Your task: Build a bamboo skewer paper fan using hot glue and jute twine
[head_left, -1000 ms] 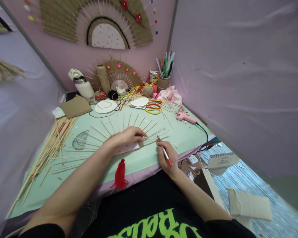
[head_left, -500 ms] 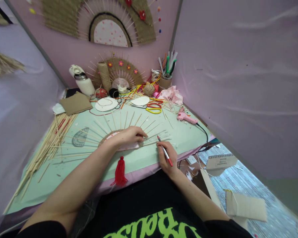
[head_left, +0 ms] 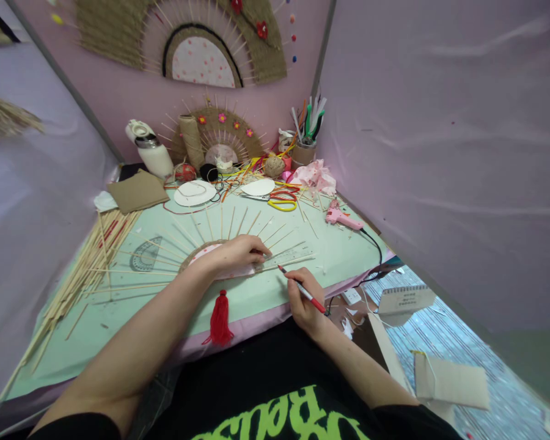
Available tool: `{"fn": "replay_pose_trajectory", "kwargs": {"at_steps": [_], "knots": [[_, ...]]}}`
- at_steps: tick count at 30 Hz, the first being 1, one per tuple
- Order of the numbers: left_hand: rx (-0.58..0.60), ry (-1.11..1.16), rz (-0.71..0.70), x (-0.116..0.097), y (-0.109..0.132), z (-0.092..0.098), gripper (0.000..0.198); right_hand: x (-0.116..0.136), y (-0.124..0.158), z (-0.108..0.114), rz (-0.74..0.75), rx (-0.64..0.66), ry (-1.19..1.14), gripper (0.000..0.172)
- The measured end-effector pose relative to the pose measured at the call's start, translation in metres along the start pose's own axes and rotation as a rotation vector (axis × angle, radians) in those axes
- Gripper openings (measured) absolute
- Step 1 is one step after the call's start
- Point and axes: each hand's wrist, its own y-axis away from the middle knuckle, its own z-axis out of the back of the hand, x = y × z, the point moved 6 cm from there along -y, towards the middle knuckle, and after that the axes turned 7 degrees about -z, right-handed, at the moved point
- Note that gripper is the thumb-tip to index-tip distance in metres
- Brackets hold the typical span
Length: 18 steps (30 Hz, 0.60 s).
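Observation:
A half-round fan frame (head_left: pixel 211 250) of thin wooden sticks lies on the pale green table (head_left: pixel 119 318), with a red tassel (head_left: pixel 220 318) hanging off its base over the table's front edge. My left hand (head_left: pixel 238 253) rests palm down on the fan's pink centre, fingertips pressing a clear ruler (head_left: pixel 286 253) that lies along the rightmost sticks. My right hand (head_left: pixel 305 299) is closed on a red and white pen (head_left: pixel 302 289), its tip pointing left just below the ruler.
A heap of long sticks (head_left: pixel 82 269) and a protractor (head_left: pixel 144 256) lie at the left. A pink glue gun (head_left: pixel 341 217) with its cord sits at the right. Scissors (head_left: pixel 282 200), paper discs, twine, a bottle (head_left: pixel 151 153) and a pen cup (head_left: pixel 305 150) crowd the back.
My right hand has drawn back towards me and tilted the pen flatter, its tip moving left and lower along the ruler. My left hand stays on the fan.

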Motion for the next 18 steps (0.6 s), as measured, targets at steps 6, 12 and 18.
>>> {"fn": "replay_pose_trajectory", "kwargs": {"at_steps": [6, 12, 18], "knots": [[-0.007, 0.001, 0.001, -0.001, 0.000, 0.001, 0.027, -0.012, -0.003, -0.006, -0.117, -0.030, 0.006, 0.010], [-0.012, 0.007, 0.012, 0.001, 0.000, 0.000, 0.028, -0.019, -0.012, 0.000, -0.147, -0.081, 0.051, 0.003], [-0.027, 0.023, 0.013, 0.003, 0.000, -0.001, 0.027, -0.023, -0.014, -0.006, -0.132, -0.062, 0.061, 0.005]]}}
